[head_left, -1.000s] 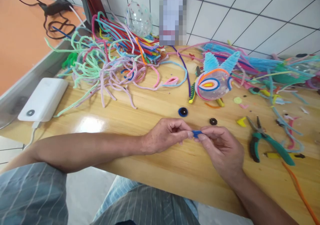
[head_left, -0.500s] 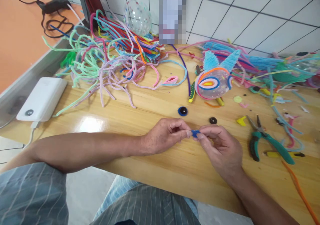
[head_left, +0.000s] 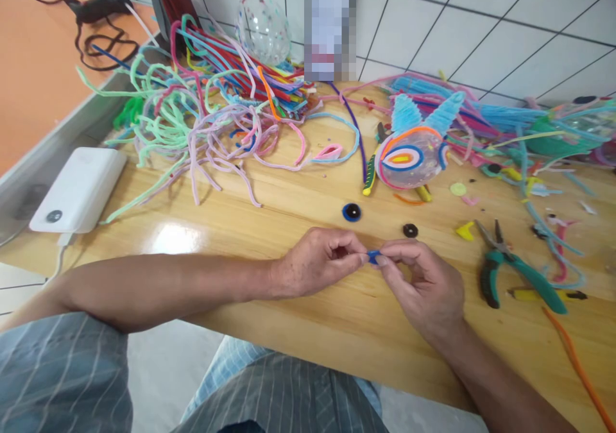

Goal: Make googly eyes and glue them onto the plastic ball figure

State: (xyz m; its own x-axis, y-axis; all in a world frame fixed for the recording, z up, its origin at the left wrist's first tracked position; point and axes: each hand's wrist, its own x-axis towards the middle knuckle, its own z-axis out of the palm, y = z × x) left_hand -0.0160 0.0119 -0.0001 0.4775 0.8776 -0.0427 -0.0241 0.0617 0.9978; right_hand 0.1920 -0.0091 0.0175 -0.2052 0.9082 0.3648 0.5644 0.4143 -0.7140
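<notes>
Between my fingertips is a small blue piece (head_left: 373,257), likely a bit of pipe cleaner; its exact shape is mostly covered. My left hand (head_left: 320,263) pinches its left end, and my right hand (head_left: 423,282) pinches its right end. Just beyond them on the wooden table lie a blue disc with a black centre (head_left: 351,212) and a small black coil (head_left: 410,230). Farther back sits a clear ball decorated as a head (head_left: 409,163), with blue fuzzy ears and a ringed eye of orange, white and blue.
Green-handled pliers (head_left: 500,260) lie right of my right hand, near an orange pipe cleaner (head_left: 572,356). Heaped pipe cleaners (head_left: 192,118) cover the back left, with a clear balloon (head_left: 264,32) behind. A white power bank (head_left: 79,189) with a cable is at far left.
The blue piece has turned slightly between my fingertips, and less of it shows. Both hands keep their pinch in nearly the same spot. The whole view has shifted a little.
</notes>
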